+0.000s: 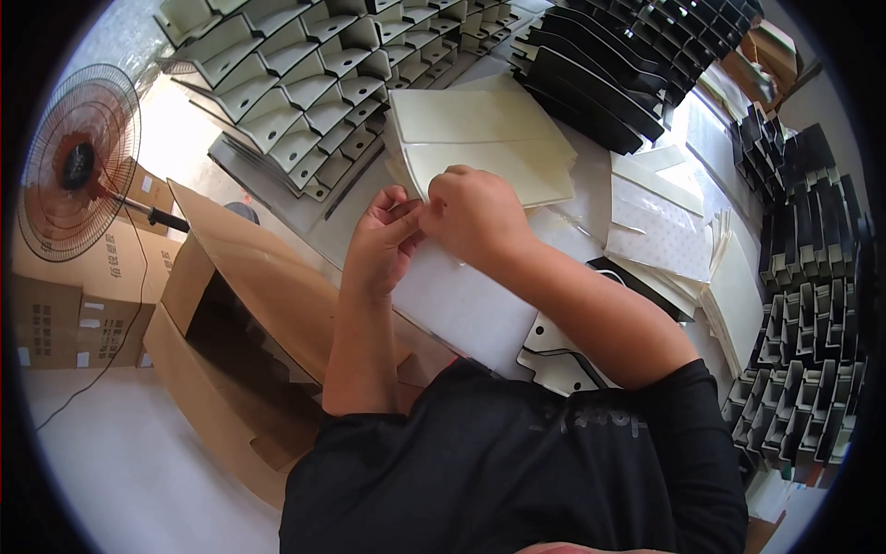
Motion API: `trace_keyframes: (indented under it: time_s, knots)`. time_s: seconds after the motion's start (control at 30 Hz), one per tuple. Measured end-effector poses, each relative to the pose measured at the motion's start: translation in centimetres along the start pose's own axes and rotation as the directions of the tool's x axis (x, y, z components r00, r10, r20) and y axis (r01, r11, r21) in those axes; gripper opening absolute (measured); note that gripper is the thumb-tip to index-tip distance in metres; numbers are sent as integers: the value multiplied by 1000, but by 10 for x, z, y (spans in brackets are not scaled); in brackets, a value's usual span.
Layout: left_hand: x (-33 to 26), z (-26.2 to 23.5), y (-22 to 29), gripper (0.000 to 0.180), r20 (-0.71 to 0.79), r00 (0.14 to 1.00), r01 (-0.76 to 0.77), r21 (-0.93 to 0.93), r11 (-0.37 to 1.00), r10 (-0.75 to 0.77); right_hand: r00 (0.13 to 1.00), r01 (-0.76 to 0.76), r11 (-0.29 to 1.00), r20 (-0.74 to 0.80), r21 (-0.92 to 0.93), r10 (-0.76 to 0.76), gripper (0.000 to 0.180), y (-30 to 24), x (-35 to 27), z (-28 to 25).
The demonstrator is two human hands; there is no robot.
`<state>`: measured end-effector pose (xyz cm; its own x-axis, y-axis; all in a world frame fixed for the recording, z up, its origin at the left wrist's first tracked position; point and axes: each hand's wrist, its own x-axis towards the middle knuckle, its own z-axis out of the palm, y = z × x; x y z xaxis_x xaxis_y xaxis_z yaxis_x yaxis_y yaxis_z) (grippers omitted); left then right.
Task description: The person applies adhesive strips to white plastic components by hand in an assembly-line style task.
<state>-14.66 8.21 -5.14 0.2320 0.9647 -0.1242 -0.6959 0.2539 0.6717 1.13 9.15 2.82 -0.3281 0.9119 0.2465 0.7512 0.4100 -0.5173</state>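
A stack of cream-coloured sheets (489,120) lies on the white table in front of me, its top sheet divided by a line across the middle. My right hand (475,212) is closed at the stack's near left corner, fingers curled and pinching the sheet edge. Close against it, my left hand (380,242) also pinches at that corner with thumb and forefinger. The fingertips meet there, and the bit of sheet between them is mostly hidden. Under my right forearm lie a few black-edged cream pieces with holes (558,355).
An open cardboard box (231,342) stands at my left, near a fan (78,166) and stacked cartons (83,277). Cream trays (286,92) fill the back left, black ones (609,74) the back right. Loose sheets (655,217) and more black-and-cream pieces (803,323) lie rightward.
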Motion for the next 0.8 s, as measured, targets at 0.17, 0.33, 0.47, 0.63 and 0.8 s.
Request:
trace_keyframes:
  time_s: [0.17, 0.33, 0.47, 0.63, 0.8]
  knots:
    - [0, -7, 2, 34, -222, 953, -104, 399, 911, 206, 891, -447, 706, 202, 549, 407, 13, 54, 21, -10]
    - [8, 18, 7, 54, -43, 890, -22, 990, 136, 453, 779, -373, 38, 291, 927, 555, 15, 90, 17, -6]
    - [27, 34, 15, 57, -112, 950, 188, 950, -248, 293, 819, -100, -9, 87, 995, 567, 11, 147, 11, -58]
    - [26, 52, 19, 52, -134, 968, 196, 934, -299, 213, 808, 392, 138, -412, 909, 422, 5, 243, -91, -231]
    - [25, 77, 2, 50, -89, 954, 230, 830, -508, 286, 831, 389, 434, -513, 813, 215, 12, 174, -148, -298]
